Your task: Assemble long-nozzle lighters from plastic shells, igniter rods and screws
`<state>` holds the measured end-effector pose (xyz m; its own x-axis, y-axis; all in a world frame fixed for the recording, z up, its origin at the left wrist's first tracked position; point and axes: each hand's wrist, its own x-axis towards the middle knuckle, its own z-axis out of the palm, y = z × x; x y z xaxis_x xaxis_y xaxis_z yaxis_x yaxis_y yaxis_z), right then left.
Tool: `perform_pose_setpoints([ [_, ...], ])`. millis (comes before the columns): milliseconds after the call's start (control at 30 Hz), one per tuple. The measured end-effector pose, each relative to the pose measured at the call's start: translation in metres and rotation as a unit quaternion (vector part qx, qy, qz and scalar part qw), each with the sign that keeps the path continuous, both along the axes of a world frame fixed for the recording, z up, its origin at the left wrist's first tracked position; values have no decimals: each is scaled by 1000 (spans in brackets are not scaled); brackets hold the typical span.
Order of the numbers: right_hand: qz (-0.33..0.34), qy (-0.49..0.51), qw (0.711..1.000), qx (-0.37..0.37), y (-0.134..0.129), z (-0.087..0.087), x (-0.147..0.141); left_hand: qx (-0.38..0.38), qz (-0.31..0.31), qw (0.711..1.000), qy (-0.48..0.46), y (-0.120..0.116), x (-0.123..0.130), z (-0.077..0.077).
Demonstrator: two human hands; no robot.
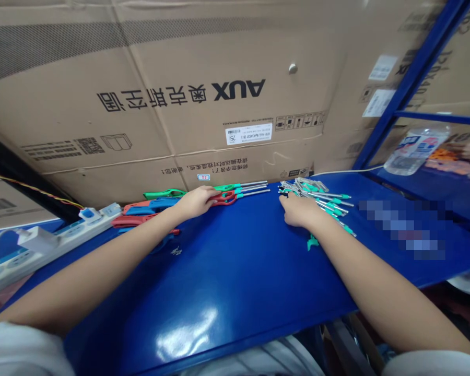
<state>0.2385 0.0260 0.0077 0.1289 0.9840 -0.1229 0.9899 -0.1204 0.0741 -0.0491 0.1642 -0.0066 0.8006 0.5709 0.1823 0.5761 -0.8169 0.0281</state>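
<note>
My left hand (pixel 198 202) is at the back of the blue table, its fingers curled over the handle of a red long-necked lighter (pixel 227 197). A green lighter (pixel 224 188) lies just behind, with metal rods pointing right. My right hand (pixel 300 210) is at the near left side of a loose pile of metal lighter rods with green ends (pixel 332 197). Its fingers are bent in at the pile, and what they hold, if anything, is hidden. A small green piece (pixel 312 242) lies near the right wrist.
Red, blue and green lighter handles (pixel 141 208) lie in a heap left of my left hand. A white power strip (pixel 68 237) with plugs runs along the left edge. A large cardboard box (pixel 172 125) walls off the back. A clear plastic bottle (pixel 413 151) stands at the right.
</note>
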Motion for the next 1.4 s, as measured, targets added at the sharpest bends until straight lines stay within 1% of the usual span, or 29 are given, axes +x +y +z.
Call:
perform_pose_setpoints([
  [100, -10, -8, 999, -33, -1, 1, -1, 14, 3, 1000, 0, 2, -2, -7],
  [233, -11, -15, 999, -44, -2, 3, -4, 42, 21, 999, 4, -2, -3, -11],
  [433, -9, -22, 999, -49, -3, 5, -5, 84, 50, 995, 29, -20, 4, -10],
  [533, -10, -23, 998, -50, -3, 5, -4, 95, 47, 994, 41, -32, 10, -13],
  [633, -8, -25, 998, -48, -3, 4, -4, 99, 44, 993, 49, -41, 16, -18],
  [867, -7, -28, 998, -49, -2, 2, -4, 94, 78, 991, 58, -52, 26, -25],
  [1067, -5, -29, 998, -49, -2, 1, -3, 89, 105, 989, 57, -56, 30, -27],
  [1400, -6, -25, 998, -49, -2, 2, -4, 77, 119, 988, 60, -58, 31, -24],
])
